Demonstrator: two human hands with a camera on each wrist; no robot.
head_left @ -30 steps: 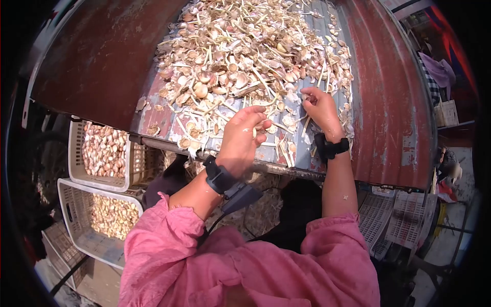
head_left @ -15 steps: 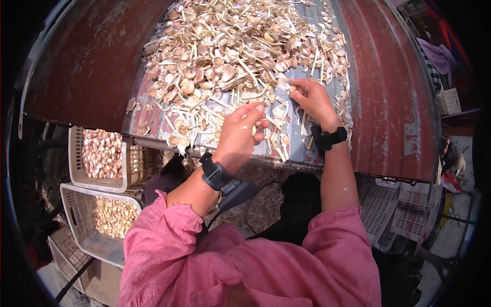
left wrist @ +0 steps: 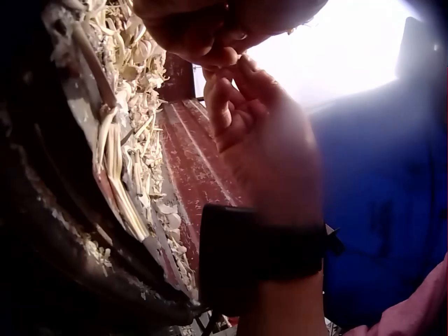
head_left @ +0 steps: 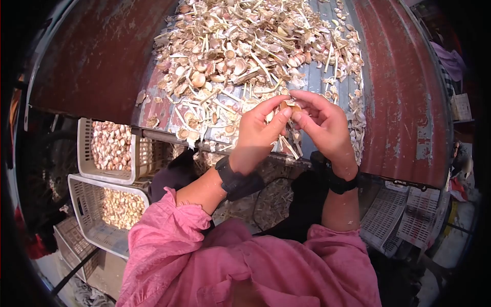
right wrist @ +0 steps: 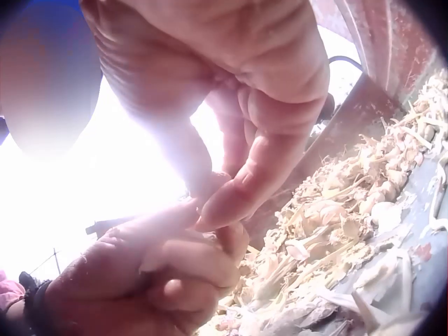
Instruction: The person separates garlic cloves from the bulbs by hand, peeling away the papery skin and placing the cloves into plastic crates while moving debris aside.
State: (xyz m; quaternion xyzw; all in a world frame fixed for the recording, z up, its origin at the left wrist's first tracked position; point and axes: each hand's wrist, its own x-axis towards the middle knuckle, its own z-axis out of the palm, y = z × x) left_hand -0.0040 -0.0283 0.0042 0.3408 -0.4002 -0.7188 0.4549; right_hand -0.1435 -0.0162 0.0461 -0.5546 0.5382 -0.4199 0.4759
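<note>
Both hands meet over the near edge of a sheet-metal work surface (head_left: 148,102). Thumb and fingers of the left hand (head_left: 250,135) pinch a brownish garlic clove (head_left: 290,106) from one side, and the right hand (head_left: 330,133) pinches it from the other. A small pale piece (head_left: 269,116) shows in the curl of the left fingers. In the right wrist view the fingertips of both hands overlap and mostly hide the clove. Behind the hands lies a heap of garlic cloves, skins and dry stalks (head_left: 230,56).
At the lower left, one crate (head_left: 134,153) holds unpeeled cloves and another (head_left: 82,204) holds pale peeled ones. Red metal panels (head_left: 87,61) rise on both sides. Slatted crates (head_left: 381,215) stand at the lower right. Loose stalks (head_left: 289,147) lie near the edge.
The right hand has moved left and toward the body, joining the left hand. The left hand has turned its fingers toward it, and the clove is now between both hands.
</note>
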